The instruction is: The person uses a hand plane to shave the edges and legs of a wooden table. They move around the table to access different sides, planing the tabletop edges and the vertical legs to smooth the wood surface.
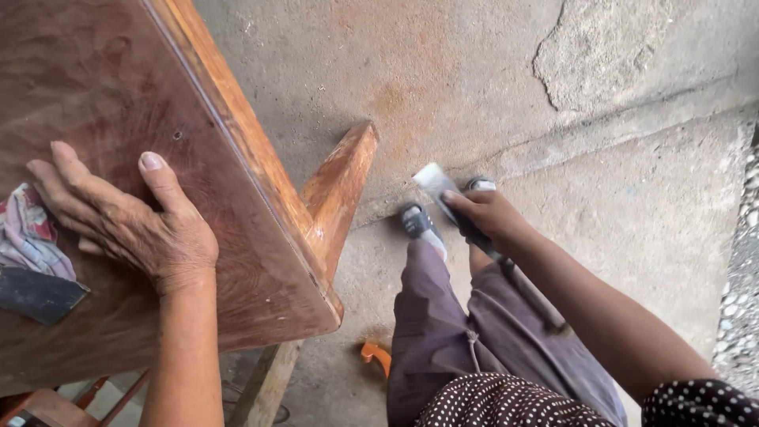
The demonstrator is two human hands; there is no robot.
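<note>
The one reddish-brown wooden worktop [261, 237] fills the left of your view, tilted, its lighter edge running down to a corner, with one wedge-shaped wooden leg [338, 190] jutting out beyond it over the grey concrete floor [617, 182].

Your left hand [130, 221] lies flat on the worktop, palm down, fingers spread and thumb raised; its grip is released, grasping nothing. Just beside its fingers lie one crumpled patterned cloth [28, 233] and one dark sheet of sandpaper [35, 294].

Your right arm reaches forward over your purple-grey trousers [443, 332], and your right hand [484, 215] has its grip clenched round one long dark-handled tool with a pale flat blade [433, 179], held well apart from the worktop, above your two sandalled feet [419, 223].
</note>
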